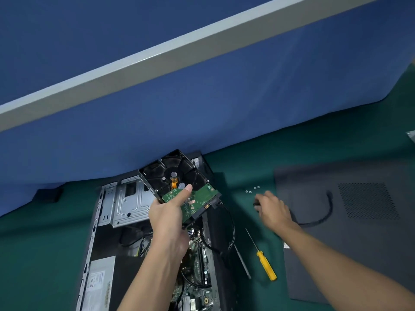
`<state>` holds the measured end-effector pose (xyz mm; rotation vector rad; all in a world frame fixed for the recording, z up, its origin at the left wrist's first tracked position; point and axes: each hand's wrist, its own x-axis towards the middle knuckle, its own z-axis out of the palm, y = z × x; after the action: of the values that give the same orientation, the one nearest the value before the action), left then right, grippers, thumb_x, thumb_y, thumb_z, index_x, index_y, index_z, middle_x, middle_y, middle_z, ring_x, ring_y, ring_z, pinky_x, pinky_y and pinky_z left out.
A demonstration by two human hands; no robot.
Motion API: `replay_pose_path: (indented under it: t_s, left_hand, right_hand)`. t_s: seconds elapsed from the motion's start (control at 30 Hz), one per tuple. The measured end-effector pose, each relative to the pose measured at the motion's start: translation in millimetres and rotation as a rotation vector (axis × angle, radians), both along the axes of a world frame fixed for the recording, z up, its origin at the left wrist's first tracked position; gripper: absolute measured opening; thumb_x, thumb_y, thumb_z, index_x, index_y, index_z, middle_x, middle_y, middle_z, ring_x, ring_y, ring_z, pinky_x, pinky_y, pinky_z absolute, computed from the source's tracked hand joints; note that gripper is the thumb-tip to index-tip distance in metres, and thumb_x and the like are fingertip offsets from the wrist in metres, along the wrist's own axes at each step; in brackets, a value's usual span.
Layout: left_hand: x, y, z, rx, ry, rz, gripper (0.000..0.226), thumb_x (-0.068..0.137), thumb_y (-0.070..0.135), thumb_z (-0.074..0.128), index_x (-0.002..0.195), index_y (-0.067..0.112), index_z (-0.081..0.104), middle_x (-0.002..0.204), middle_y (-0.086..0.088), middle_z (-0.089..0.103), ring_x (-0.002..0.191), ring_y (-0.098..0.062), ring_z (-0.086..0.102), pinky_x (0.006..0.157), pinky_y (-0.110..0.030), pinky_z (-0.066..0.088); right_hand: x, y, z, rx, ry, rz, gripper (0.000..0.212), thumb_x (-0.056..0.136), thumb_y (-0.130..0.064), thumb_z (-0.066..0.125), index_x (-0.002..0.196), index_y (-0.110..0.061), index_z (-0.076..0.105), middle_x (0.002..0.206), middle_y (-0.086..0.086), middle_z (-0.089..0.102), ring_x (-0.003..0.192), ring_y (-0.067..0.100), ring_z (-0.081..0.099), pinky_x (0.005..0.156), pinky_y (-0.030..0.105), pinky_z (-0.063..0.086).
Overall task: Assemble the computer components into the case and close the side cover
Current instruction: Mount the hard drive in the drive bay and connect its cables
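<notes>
Holding the hard drive (177, 181) up over the open case (90, 243), board side up: left hand (167, 213) clamps one end, thumb pressed on the green circuit board. Not ideal. The drive is likely a dense metal block: stiff, heavy for its size, shock-sensitive, and the board is bare chips and solder. Better grip is by the two long metal side edges, thumb off the board. A black plug with thin wires sits in its edge connector, so watch for tug.

Right hand (272, 209) is well apart, out over the green mat (247, 158) near the small screws (252, 189), fingers curled at the dark end of a black cable (329, 212). Blurred, can't tell if it grips.

Drive cage (128, 205) is bright stamped sheet steel, edges probably sharp. Side cover (359, 243) lies flat, matte dark, with a perforated vent patch. Yellow-handled screwdriver (266, 267) lies between case and cover.
</notes>
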<state>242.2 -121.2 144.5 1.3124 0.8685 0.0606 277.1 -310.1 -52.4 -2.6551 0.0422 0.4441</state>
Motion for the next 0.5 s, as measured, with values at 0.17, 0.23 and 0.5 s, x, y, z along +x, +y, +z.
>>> replay_pose_path:
  t_s: [0.17, 0.23, 0.5]
  left_hand:
    - [-6, 12, 8, -0.065, -0.062, 0.020, 0.034, 0.071, 0.013, 0.082, 0.102, 0.016, 0.069, 0.086, 0.015, 0.075, 0.094, -0.006, 0.062, 0.098, -0.050, 0.035]
    - [-9, 18, 13, -0.087, -0.088, 0.024, 0.037, 0.072, 0.012, 0.082, 0.106, 0.016, 0.066, 0.090, 0.015, 0.075, 0.100, -0.009, 0.063, 0.103, -0.052, 0.036]
    - [-23, 65, 43, -0.151, -0.206, 0.079, 0.042, 0.070, 0.005, 0.083, 0.106, 0.012, 0.061, 0.094, -0.003, 0.076, 0.090, -0.024, 0.072, 0.087, -0.049, 0.054]
  right_hand:
    - [4, 17, 57, 0.424, -0.180, -0.170, 0.009, 0.093, -0.018, 0.058, 0.101, -0.013, 0.059, 0.088, 0.003, 0.064, 0.082, 0.023, 0.058, 0.068, 0.030, 0.040]
    - [4, 28, 89, 0.588, -0.175, -0.278, 0.006, 0.090, -0.019, 0.064, 0.096, -0.017, 0.065, 0.074, -0.002, 0.069, 0.066, 0.009, 0.058, 0.064, 0.024, 0.040]
    - [-41, 80, 209, 0.977, -0.168, -0.284, 0.032, 0.098, -0.025, 0.051, 0.076, -0.009, 0.067, 0.059, 0.000, 0.051, 0.051, 0.013, 0.039, 0.054, 0.028, 0.030]
